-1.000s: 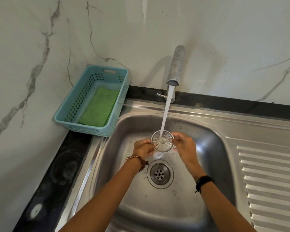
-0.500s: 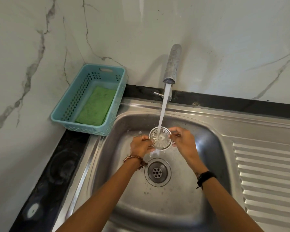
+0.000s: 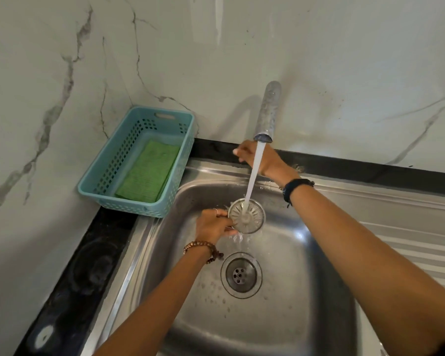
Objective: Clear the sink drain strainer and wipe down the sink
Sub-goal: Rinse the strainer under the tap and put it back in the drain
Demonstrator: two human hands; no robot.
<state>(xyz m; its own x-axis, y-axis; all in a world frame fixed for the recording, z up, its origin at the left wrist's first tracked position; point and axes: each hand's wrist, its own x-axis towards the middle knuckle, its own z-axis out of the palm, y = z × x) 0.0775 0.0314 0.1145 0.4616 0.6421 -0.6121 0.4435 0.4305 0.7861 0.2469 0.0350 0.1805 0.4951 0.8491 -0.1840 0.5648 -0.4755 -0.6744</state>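
Note:
My left hand (image 3: 212, 224) grips the round metal drain strainer (image 3: 246, 219) by its left rim and holds it above the steel sink (image 3: 306, 265). Water from the tap (image 3: 267, 111) runs onto the strainer's middle. My right hand (image 3: 257, 156) is at the back of the sink behind the stream, fingers curled around the tap's base where its lever is; the lever itself is hidden. The open drain (image 3: 241, 275) lies below the strainer. A green scrub pad (image 3: 149, 173) lies in a blue basket (image 3: 106, 173).
The basket stands on the black counter (image 3: 88, 265) at the sink's back left corner. A ribbed steel draining board (image 3: 409, 242) runs to the right of the basin. Marble wall (image 3: 344, 60) rises behind and to the left.
My right hand has let go of the strainer and reached up and back to the tap's base. The left hand now holds the strainer alone under the stream.

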